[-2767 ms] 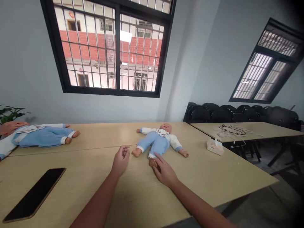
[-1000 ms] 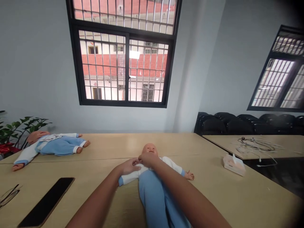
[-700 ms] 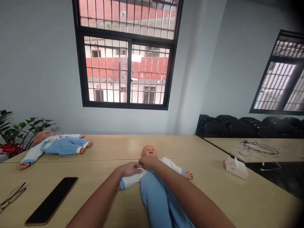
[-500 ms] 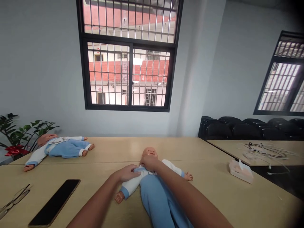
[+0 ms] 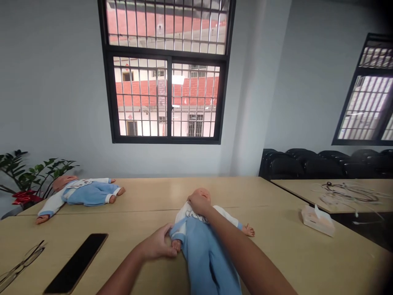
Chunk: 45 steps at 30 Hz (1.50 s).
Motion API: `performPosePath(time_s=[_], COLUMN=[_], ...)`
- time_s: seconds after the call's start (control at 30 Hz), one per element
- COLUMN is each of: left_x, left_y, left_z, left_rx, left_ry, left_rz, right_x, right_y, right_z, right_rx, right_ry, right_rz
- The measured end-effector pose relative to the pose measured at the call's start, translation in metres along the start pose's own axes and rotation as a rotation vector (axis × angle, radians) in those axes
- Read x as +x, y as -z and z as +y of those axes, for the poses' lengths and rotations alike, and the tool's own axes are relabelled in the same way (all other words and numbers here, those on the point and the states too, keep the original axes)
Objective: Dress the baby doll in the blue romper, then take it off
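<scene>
A baby doll [image 5: 199, 241] in a white top and blue trousers lies on its back before me, its head away from me. My right hand [image 5: 199, 205] is closed at the doll's neckline, just below the chin; the fingertips are partly hidden. At the doll's arm on the left side, my left hand [image 5: 161, 242] has its fingers and thumb around the sleeve cuff [image 5: 178, 235]. The thumb is beside the doll's small hand [image 5: 176, 245]. A blue edge of cloth shows by my left fingers.
Left on the table [image 5: 138, 219] are a second doll [image 5: 89, 192], a black phone [image 5: 76, 262] and eyeglasses [image 5: 24, 262]. A tissue box [image 5: 318, 221] stands on the right. Cables [image 5: 350, 192] lie on another table, with black chairs [image 5: 288, 166] behind. A plant [image 5: 37, 172] is far left.
My left hand has moved from the doll's shoulder down to its cuff. That doll arm, stretched outward before, now lies closer to the body. My right hand stays at the neckline.
</scene>
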State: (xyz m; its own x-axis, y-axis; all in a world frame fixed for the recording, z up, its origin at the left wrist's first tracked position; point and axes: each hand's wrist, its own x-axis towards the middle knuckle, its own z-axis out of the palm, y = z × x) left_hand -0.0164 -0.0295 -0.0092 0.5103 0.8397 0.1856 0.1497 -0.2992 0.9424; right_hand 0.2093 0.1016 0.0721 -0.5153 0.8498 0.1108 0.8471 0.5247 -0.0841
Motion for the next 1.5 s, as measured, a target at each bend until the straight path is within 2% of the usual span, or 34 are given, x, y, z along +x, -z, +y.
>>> performPosePath(time_s=[0.1, 0.27, 0.37, 0.43, 0.5, 0.57, 0.6, 0.73, 0.87, 0.97, 1.07, 1.13, 1.27, 1.3, 1.33, 1.4, 1.43, 1.5], left_x=[-0.003, 0.003, 0.006, 0.007, 0.008, 0.009, 0.010, 0.011, 0.010, 0.007, 0.009, 0.015, 0.049, 0.062, 0.076, 0.104, 0.117, 0.138], left_y=[-0.003, 0.000, 0.009, 0.015, 0.019, 0.021, 0.020, 0.010, 0.003, 0.008, 0.019, 0.027, 0.029, 0.025, 0.019, 0.004, -0.004, -0.017], left_z=[0.003, -0.001, -0.008, -0.012, -0.015, -0.016, -0.016, -0.012, -0.010, -0.011, -0.012, -0.009, 0.016, 0.026, 0.035, 0.050, 0.055, 0.059], left_rx=[0.138, 0.210, 0.323, 0.429, 0.549, 0.685, 0.753, 0.873, 0.782, 0.751, 0.780, 0.833, 0.971, 0.985, 0.986, 0.945, 0.902, 0.854], left_ry=[-0.010, 0.016, -0.015, -0.044, -0.065, -0.078, -0.083, -0.138, -0.231, -0.280, -0.277, -0.240, -0.199, -0.215, -0.240, -0.291, -0.273, -0.198], left_rz=[0.045, 0.182, 0.310, 0.379, 0.429, 0.460, 0.466, 0.429, 0.342, 0.281, 0.248, 0.281, 0.461, 0.451, 0.383, 0.082, -0.047, -0.214], right_x=[0.001, -0.009, -0.026, -0.041, -0.056, -0.072, -0.079, -0.100, -0.104, -0.103, -0.104, -0.104, -0.101, -0.101, -0.100, -0.100, -0.101, -0.103], right_y=[-0.002, -0.005, -0.004, -0.002, -0.001, -0.002, -0.004, -0.016, -0.024, -0.021, -0.014, -0.011, -0.017, -0.020, -0.022, -0.025, -0.026, -0.026], right_z=[-0.001, -0.005, 0.007, 0.025, 0.048, 0.070, 0.079, 0.095, 0.087, 0.074, 0.061, 0.056, 0.052, 0.051, 0.049, 0.044, 0.042, 0.037], right_rx=[0.006, 0.042, 0.089, 0.163, 0.284, 0.400, 0.450, 0.614, 0.983, 1.269, 1.457, 1.553, 1.649, 1.657, 1.661, 1.662, 1.656, 1.622], right_ry=[-0.009, 0.063, 0.095, -0.007, -0.194, -0.329, -0.350, -0.295, -0.261, -0.205, -0.298, -0.398, -0.484, -0.486, -0.476, -0.425, -0.391, -0.323], right_rz=[0.038, 0.093, 0.210, 0.327, 0.386, 0.342, 0.295, 0.106, 0.067, 0.039, -0.049, -0.117, -0.211, -0.222, -0.228, -0.220, -0.213, -0.187])
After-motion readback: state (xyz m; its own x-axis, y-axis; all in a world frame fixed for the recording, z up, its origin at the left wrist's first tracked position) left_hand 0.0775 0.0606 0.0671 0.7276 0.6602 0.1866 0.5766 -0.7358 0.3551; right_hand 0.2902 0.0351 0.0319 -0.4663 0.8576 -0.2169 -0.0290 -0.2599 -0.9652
